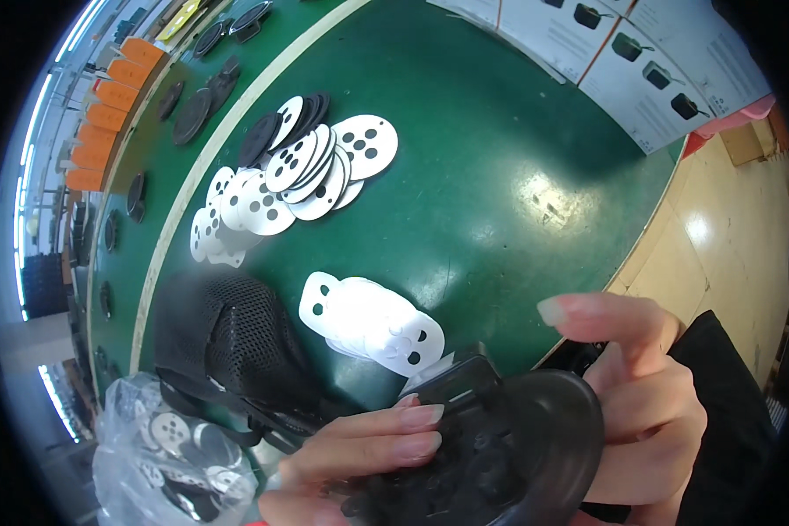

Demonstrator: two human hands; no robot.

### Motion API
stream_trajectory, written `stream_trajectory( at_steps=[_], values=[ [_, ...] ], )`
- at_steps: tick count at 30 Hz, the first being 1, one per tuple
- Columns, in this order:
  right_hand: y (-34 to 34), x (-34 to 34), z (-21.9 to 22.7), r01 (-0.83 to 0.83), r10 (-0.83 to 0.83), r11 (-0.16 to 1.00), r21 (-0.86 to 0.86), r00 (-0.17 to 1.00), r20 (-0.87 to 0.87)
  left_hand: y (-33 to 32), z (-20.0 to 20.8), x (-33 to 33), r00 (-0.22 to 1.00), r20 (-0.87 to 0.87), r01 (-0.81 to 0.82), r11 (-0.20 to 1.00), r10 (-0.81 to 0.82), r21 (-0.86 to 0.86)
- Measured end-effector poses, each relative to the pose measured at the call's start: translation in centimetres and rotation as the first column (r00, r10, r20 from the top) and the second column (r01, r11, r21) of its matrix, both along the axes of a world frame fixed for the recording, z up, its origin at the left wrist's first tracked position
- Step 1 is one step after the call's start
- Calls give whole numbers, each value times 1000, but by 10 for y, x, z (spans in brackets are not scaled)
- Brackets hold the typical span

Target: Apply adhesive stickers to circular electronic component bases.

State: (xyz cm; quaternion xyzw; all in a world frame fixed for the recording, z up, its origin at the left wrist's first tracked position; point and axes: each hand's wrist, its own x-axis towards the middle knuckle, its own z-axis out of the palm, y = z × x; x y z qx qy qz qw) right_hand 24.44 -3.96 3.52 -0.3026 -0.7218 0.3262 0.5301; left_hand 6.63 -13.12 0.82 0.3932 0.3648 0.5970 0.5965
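A black, round plastic part with a raised block at its upper edge is held low in front of me, tilted. My left hand lies over its left side, fingers closed on it. Behind its right edge my right hand curls its lower fingers against the part, while one finger stretches up and left, free of it. Just beyond the block, a pile of white rounded pieces with holes lies on the green table. The undersides of both hands' grips are hidden.
Farther off lies a fanned heap of white and black perforated discs. A black mesh pouch and a clear plastic bag of discs sit at left. Black parts lie beyond a pale strip, near orange bins. Printed cardboard stands far right.
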Motion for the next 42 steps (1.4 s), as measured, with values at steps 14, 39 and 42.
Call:
stream_trajectory(
  at_steps=[14,39,42],
  values=[
    [-28,-45,9,514,-467,774,-369,858,216,-22,9,-23,965,260,94,944,-9,-317],
    [26,-23,-5,-268,311,934,236,935,-167,6,-15,-50,927,-28,376,924,-375,67],
    [26,-29,-6,-323,382,899,296,909,-169,8,-18,-41,970,-133,220,969,-205,114]
  ],
)
